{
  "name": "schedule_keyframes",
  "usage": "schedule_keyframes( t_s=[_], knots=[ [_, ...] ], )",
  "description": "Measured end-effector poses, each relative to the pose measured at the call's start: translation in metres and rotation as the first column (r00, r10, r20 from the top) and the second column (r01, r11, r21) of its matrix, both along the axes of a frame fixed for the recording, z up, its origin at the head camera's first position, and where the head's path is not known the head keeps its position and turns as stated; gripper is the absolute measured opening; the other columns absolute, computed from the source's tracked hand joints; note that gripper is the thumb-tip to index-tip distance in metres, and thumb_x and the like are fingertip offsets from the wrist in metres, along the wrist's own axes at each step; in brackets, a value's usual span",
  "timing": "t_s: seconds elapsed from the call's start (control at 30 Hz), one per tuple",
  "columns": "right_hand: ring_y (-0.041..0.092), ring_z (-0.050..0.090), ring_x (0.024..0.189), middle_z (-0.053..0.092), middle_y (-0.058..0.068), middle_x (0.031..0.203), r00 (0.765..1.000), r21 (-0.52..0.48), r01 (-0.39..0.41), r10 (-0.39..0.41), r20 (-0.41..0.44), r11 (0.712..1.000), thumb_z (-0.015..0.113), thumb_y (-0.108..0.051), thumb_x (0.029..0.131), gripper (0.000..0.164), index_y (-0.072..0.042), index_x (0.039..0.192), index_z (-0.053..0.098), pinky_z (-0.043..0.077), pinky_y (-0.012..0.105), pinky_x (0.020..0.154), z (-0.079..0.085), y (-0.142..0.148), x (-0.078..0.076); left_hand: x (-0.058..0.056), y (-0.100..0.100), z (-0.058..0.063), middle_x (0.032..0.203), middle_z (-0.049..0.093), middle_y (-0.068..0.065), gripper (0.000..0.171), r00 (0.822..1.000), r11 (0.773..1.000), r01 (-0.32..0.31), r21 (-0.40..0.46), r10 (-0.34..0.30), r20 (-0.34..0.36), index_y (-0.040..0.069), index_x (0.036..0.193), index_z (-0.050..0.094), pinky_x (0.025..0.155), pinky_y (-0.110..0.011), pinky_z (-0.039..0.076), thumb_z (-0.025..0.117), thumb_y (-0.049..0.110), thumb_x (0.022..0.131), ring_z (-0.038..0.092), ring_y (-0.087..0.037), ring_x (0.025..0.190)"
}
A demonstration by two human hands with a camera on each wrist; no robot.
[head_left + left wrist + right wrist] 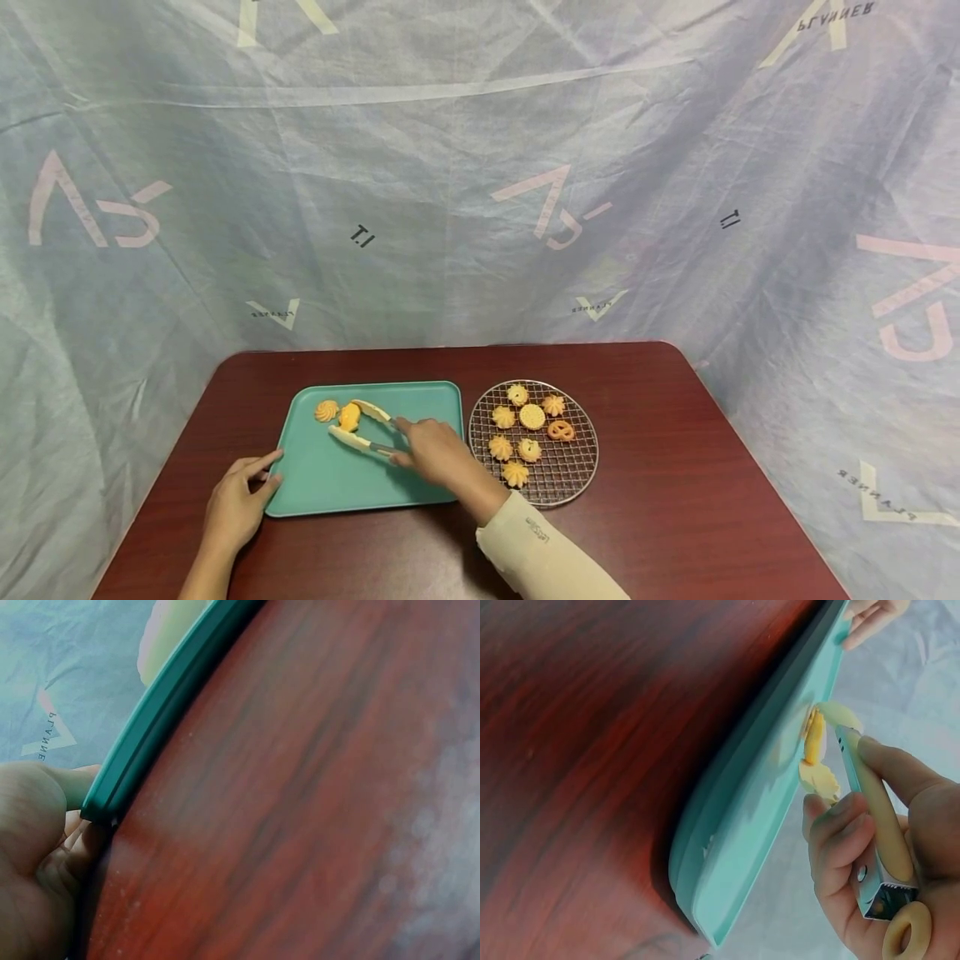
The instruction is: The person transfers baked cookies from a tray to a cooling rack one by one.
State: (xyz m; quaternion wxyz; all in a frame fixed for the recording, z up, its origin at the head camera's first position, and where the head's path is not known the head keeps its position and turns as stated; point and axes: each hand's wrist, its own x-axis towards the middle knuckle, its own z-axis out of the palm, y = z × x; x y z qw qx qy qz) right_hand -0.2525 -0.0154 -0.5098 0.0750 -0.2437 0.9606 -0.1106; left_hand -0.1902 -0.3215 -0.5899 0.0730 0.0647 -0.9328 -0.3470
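Observation:
My right hand (435,450) grips cream-tipped metal tongs (382,450), fingers and thumb wrapped round the arms in the right wrist view. The tongs' tips stand apart on either side of a yellow-topped cookie (349,417) on the teal tray (405,483). Left of that piece lies a swirled cookie (326,411). My left hand (236,504) holds the tray's near left edge, thumb and fingers at its rim (112,780) in the left wrist view.
To the right of the tray stands a round wire rack (573,479) with several cookies and a pretzel (560,431) on it. Both lie on a dark red wooden table (675,500). Behind hangs a grey printed cloth (450,208).

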Motion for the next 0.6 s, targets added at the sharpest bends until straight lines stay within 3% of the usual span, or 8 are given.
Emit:
schedule_keyframes(
  t_s=[0.6],
  knots=[
    [0.024,0.07,0.088,0.074,0.01,0.1,0.999,-0.038,-0.022,0.02,-0.045,0.999,0.075,-0.044,0.094,0.066,-0.016,0.151,0.056,0.057,0.035,0.073,0.004,0.019,0.009,0.0,0.001,0.0,0.121,0.062,-0.018,0.042,1.0,1.0,-0.003,0.008,0.003,0.001,0.005,0.138,0.067,0.069,-0.036,0.042,0.072,0.012,0.097,0.061,-0.028,0.096]
  ],
)
